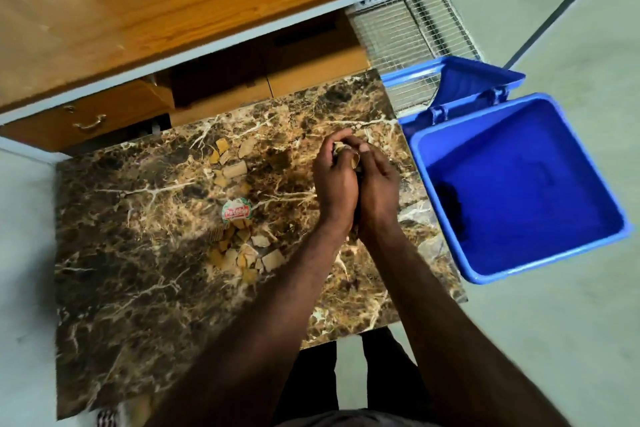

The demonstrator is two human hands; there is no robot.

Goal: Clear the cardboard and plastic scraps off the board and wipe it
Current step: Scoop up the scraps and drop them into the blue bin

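Cupped together, your left hand (pixel 335 180) and right hand (pixel 377 187) press a clump of scraps (pixel 350 153) between them, right of centre.
Below them, the marble-patterned board (pixel 145 281) fills mid-frame; blue bin (pixel 519 184) at right; loose cardboard bits (pixel 242 253) and plastic wrapper (pixel 237 212) lie centre-left.

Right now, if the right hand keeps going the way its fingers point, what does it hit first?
Likely nothing soon. The right hand, cupped against the left hand around brown cardboard scraps, points up-frame over bare brown marble-patterned board. Past its far edge lies the brown cardboard box, depth unclear.
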